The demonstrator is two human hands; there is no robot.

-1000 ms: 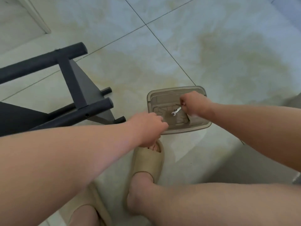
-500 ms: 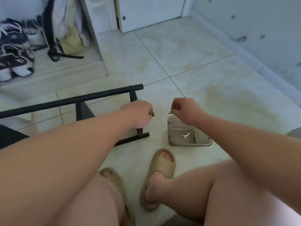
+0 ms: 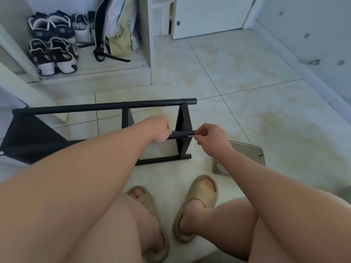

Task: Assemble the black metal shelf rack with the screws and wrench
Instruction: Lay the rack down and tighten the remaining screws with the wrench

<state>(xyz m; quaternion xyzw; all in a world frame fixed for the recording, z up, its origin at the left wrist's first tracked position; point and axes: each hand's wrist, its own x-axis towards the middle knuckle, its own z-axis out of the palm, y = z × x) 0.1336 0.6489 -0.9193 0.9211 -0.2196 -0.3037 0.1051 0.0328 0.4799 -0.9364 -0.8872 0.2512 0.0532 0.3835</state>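
The black metal shelf rack (image 3: 106, 106) lies on its side on the tiled floor in front of me, with black shelf panels between its tubes. My left hand (image 3: 159, 130) grips the near upper black tube (image 3: 182, 134) close to its end. My right hand (image 3: 210, 136) pinches a small silver screw (image 3: 191, 136) and holds it at the tube's open end. The wrench is hidden; my right forearm covers most of the plastic tray (image 3: 247, 149) on the floor to the right.
My feet in beige slippers (image 3: 197, 204) rest on the floor just below the rack. A low shelf with several sneakers (image 3: 55, 54) and a backpack (image 3: 117, 35) stands at the back left. A white door and wall close the back right.
My right hand left the tray with a screw and rose to the tube's end. My left hand moved onto the tube and took hold of it. My view tilted up.
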